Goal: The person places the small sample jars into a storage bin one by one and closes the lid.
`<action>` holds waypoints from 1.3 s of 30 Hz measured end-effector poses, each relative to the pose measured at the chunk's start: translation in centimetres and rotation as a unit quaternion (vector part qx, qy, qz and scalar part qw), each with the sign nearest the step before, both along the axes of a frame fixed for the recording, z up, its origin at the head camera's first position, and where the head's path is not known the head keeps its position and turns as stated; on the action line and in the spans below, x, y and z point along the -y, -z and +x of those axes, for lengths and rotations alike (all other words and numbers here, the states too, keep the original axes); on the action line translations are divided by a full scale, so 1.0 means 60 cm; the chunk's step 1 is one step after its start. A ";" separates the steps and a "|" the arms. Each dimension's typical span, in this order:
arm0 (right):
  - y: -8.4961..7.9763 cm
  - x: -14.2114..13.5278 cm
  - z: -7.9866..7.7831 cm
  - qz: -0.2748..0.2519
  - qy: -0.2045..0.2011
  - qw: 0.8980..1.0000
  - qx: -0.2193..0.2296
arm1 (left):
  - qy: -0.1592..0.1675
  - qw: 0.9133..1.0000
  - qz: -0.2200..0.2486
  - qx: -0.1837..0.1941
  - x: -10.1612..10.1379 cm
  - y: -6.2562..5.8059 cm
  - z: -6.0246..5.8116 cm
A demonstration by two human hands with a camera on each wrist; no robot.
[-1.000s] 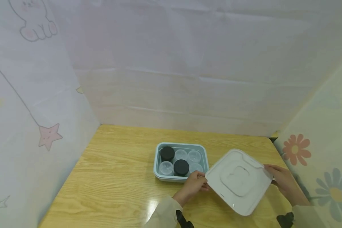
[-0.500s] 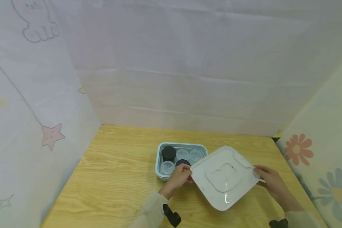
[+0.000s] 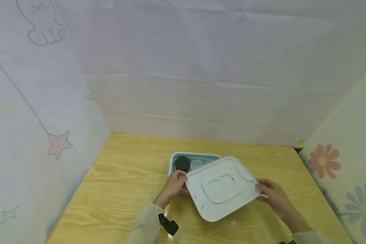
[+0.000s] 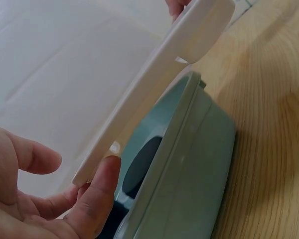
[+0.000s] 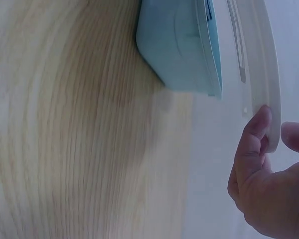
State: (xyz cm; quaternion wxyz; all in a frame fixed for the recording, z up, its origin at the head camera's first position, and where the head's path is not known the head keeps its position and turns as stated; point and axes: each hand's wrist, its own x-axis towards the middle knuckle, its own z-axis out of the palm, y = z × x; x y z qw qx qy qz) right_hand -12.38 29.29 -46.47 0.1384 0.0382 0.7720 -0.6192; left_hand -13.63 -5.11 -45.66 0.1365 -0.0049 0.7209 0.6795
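A white lid (image 3: pixel 221 186) with a raised pattern is held tilted and turned over the near right part of a light blue box (image 3: pixel 195 155). My left hand (image 3: pixel 173 185) holds its left corner; in the left wrist view the fingers (image 4: pixel 97 199) support it from below and the thumb stands a little off it. At the right corner my right hand (image 3: pixel 272 195) grips the lid between thumb and fingers. Inside the box a black-lidded jar (image 3: pixel 182 164) and a clear round container (image 3: pixel 197 165) show. The lid and left hand hide the rest of the contents.
The box stands on a wood-grain table (image 3: pixel 134 162). A pale sheet (image 3: pixel 201 84) rises along the back edge, and printed sheets flank both sides, with a pink star (image 3: pixel 58 145) on the left and a red flower (image 3: pixel 322 161) on the right.
Both hands have carried the lid left, from beside the box to partly over it. The lid has also turned somewhat, and now covers most of the containers from view. The box stays put.
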 end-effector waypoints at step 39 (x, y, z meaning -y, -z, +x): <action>-0.004 0.082 0.021 0.045 -0.148 0.963 -0.222 | -0.041 0.999 -0.026 -0.020 0.120 0.012 -0.002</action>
